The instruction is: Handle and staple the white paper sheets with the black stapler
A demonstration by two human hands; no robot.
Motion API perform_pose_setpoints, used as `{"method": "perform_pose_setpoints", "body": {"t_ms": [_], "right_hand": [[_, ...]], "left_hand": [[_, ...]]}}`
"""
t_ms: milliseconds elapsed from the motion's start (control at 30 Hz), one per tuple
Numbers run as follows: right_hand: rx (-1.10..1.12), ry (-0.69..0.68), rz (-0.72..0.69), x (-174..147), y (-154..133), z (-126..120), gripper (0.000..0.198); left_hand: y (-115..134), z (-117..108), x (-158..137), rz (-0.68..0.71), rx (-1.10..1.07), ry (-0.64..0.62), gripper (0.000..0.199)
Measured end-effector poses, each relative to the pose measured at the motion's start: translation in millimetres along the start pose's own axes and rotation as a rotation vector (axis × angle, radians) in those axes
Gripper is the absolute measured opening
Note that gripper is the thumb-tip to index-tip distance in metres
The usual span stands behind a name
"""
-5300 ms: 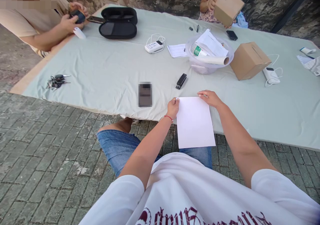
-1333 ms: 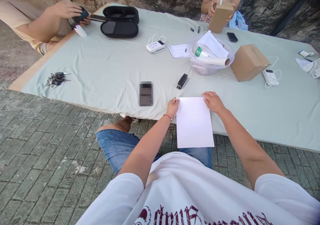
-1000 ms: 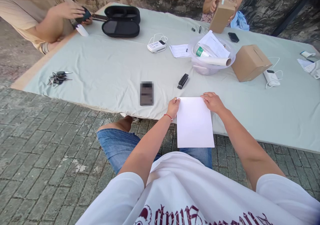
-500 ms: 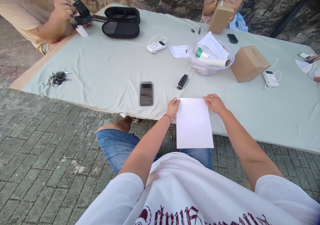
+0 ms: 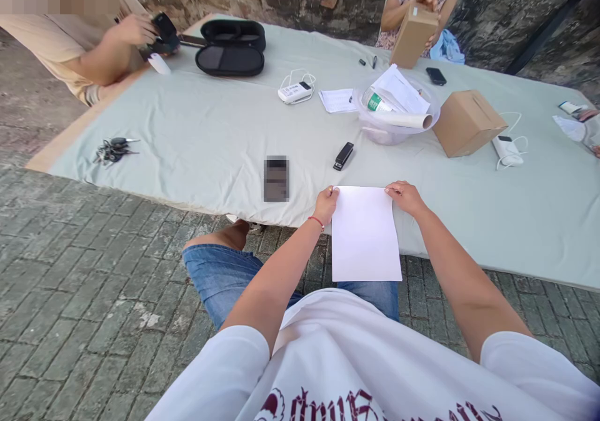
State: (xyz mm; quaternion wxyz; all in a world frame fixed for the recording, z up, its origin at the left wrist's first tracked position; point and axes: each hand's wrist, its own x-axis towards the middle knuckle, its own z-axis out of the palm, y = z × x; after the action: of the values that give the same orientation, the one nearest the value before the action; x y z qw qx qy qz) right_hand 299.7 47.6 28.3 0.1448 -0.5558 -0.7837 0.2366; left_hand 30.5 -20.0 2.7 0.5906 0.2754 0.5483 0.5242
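A blank white sheet of paper [image 5: 366,237] reaches from the table's front edge out over my lap. My left hand [image 5: 326,205] is closed on its far left corner, thumb on top. At the far right corner, my right hand [image 5: 405,197] pinches the paper between thumb and fingers. Whether this is one sheet or a thin stack, I cannot tell. Just beyond the paper lies a black stapler [image 5: 344,156]. Left of that is a dark, blurred-out flat rectangular object [image 5: 276,179].
On the cloth-covered table [image 5: 210,140] are keys [image 5: 115,150], an open black case [image 5: 229,59], a white corded device [image 5: 296,92], a plastic tub [image 5: 389,135] of papers and a cardboard box [image 5: 469,124]. One person [image 5: 94,52] handles a dark device; another [image 5: 396,9] holds a box.
The fingers of my right hand have drawn in to a tighter pinch at the paper's corner. The whole view has shifted slightly; the paper stays in both hands.
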Motion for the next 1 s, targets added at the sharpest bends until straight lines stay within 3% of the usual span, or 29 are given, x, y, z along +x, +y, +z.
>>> {"method": "perform_pose_setpoints", "body": {"t_ms": [200,333,467,567,733,900,1000], "right_hand": [[0.344,-0.068,0.142,5.8,6.0,5.0,0.032],[0.231,-0.112,0.107,15.7,2.8,2.3,0.029],[-0.041,-0.02,0.009,33.5,-22.1,1.0,0.027],[-0.104,0.032,-0.062,53.8,-52.3,7.8,0.029],[-0.025,-0.104,-0.068,93.8,-88.1,33.4,0.025],[0.1,-0.238,0.045,123.5,-90.1,56.5,0.021],[0.156,-0.278,0.103,135.2,-86.9,62.8,0.018]], "left_hand": [[24.6,-0.4,13.0,0.107,0.261,0.016,0.038],[49.4,-1.7,30.7,0.164,0.451,0.006,0.037],[52.1,-2.6,47.7,0.091,0.381,-0.014,0.03],[44.6,-1.5,57.4,0.04,0.352,-0.007,0.03],[45.2,1.6,71.0,-0.041,0.382,0.004,0.025],[62.1,1.6,89.7,-0.294,0.478,0.006,0.012],[66.6,2.0,104.8,-0.364,0.521,0.0,0.008]]}}
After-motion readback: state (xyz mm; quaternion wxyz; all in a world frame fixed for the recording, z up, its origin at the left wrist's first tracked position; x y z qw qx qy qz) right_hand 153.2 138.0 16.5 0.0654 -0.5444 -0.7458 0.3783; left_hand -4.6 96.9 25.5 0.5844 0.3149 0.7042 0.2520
